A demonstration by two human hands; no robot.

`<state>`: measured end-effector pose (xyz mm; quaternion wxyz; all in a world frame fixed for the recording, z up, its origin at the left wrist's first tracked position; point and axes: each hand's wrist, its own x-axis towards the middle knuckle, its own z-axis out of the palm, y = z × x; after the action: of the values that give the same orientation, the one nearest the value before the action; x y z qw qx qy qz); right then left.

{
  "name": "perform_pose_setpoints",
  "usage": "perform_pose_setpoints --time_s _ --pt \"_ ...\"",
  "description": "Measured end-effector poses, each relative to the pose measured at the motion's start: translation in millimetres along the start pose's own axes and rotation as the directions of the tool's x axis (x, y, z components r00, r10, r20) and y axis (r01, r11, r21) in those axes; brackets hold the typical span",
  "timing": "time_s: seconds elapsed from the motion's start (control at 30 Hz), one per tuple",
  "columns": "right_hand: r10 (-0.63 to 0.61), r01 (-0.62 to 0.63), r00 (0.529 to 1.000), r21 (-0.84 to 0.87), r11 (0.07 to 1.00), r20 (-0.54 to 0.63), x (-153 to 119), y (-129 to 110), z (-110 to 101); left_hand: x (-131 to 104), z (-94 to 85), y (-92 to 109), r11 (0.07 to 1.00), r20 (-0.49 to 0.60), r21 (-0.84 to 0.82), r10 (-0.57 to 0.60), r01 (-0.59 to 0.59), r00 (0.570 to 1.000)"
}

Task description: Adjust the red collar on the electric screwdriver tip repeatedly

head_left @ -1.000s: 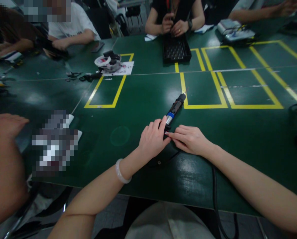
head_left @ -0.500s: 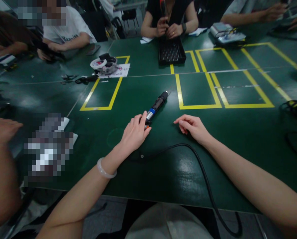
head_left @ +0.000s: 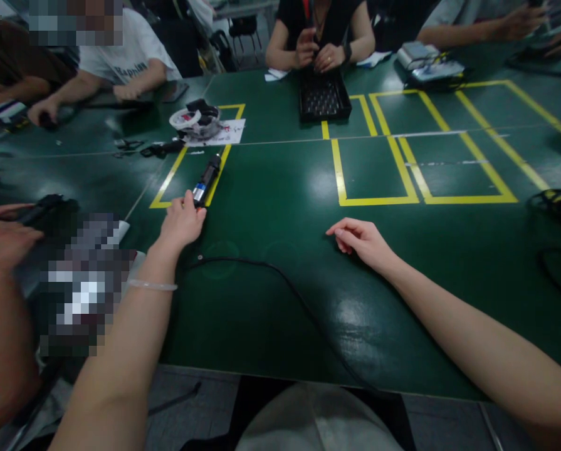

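Observation:
My left hand (head_left: 183,219) is closed round the rear end of a black, silver and blue electric screwdriver (head_left: 207,178), whose tip points away toward the upper right. The tool lies over the right part of a yellow taped outline (head_left: 165,203) on the green table (head_left: 280,232). A black cable (head_left: 280,270) runs from near that hand across the table to the front edge. My right hand (head_left: 362,241) rests on the table right of centre, fingers loosely curled with the index finger stretched out, holding nothing.
Beyond the tool, a tape roll in clear wrapping (head_left: 198,122) sits on a white paper (head_left: 233,133). A black tray (head_left: 325,100) stands before a person at the far side. Another person's hand (head_left: 7,232) is at the left edge. Coiled cables (head_left: 560,200) lie at the right.
My left hand has moved left and a little away from me with the screwdriver, and the cable has shifted left with it. My right hand has hardly moved.

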<state>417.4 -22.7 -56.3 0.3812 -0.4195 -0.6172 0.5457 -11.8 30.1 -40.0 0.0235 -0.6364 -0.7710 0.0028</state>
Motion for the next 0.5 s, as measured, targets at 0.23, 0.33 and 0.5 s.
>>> perform_pose_setpoints --time_s 0.23,0.33,0.5 --pt "0.005 -0.004 1.000 -0.021 1.000 0.011 -0.4 -0.7 0.1 28.1 0.0 -35.7 0.986 0.007 -0.035 -0.166 0.166 0.986" --pt "0.004 -0.004 1.000 -0.029 1.000 0.015 -0.5 -1.5 0.3 27.9 1.7 -35.3 0.978 -0.028 -0.040 -0.207 0.206 0.978" --pt "0.005 -0.004 1.000 -0.043 0.999 0.024 -0.1 -2.3 1.0 21.8 2.1 -27.9 0.982 -0.069 -0.024 -0.191 0.190 0.979"
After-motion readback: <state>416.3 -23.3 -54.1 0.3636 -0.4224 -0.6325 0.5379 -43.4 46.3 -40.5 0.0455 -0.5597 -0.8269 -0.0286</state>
